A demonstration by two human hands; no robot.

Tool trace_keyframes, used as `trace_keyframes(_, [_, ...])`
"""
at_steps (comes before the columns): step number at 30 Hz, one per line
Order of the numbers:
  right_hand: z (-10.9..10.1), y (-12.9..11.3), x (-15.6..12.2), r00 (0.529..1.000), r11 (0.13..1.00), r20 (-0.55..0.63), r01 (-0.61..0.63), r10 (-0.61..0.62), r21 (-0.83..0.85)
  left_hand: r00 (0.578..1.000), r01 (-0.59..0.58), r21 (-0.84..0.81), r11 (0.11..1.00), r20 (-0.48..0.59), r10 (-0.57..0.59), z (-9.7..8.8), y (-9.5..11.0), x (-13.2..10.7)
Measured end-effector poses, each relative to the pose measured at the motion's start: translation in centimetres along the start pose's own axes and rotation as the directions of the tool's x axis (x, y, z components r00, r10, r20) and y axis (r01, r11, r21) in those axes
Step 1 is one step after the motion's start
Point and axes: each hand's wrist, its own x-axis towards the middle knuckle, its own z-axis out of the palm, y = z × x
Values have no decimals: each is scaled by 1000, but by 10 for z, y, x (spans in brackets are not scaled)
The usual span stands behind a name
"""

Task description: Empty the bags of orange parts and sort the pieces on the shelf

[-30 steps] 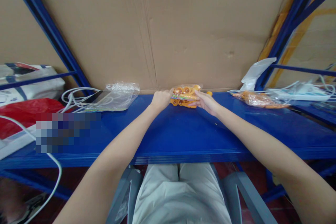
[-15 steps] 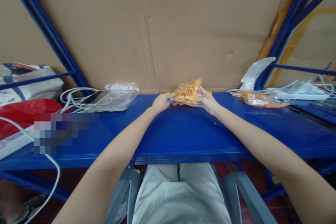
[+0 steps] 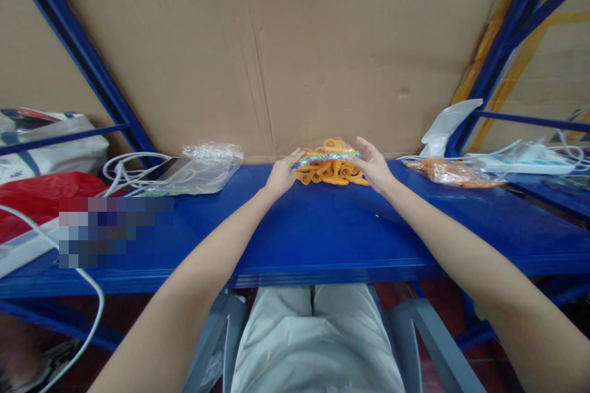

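Raised bright-edged packet (image 3: 326,158) in last half-second, baring more orange pieces (image 3: 335,180) beneath it on the counter (image 3: 318,227), centre frame. Kept left hand (image 3: 280,175) clamped on its left end; spread right hand (image 3: 377,171) fingers wide at the other. Probably down to one firm hold.

We see the left hand (image 3: 282,175) gripping one end of a packet (image 3: 328,158) with a bright strip; the right hand (image 3: 374,167), fingers spread, meets its other end. Below the strip we note orange pieces (image 3: 338,180). On the blue table (image 3: 318,233) we find a clear bag (image 3: 203,173) at left; behind, cardboard (image 3: 184,49).
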Motion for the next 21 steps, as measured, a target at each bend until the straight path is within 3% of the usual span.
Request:
trace_keyframes(3, [0, -1, -4, 978, 953, 128, 193, -166, -234, 1000, 11, 42, 999, -11, -11, -3, -3, 0])
trace_keyframes(7, [0, -8, -8, 929, 796, 233, 368, -289, -480, 1000, -22, 67, 998, -1, 22, -2, -7, 1])
trace_keyframes(14, [-2, -23, -9, 916, 692, 136, 376, -377, -617, 970, -237, 59, 970, 72, 232, 0, -5, 1])
trace_keyframes(21, [0, -28, -11, 929, 718, 132, 353, -347, -600, 999, -3, -75, 997, 54, 7, 2, -2, 1])
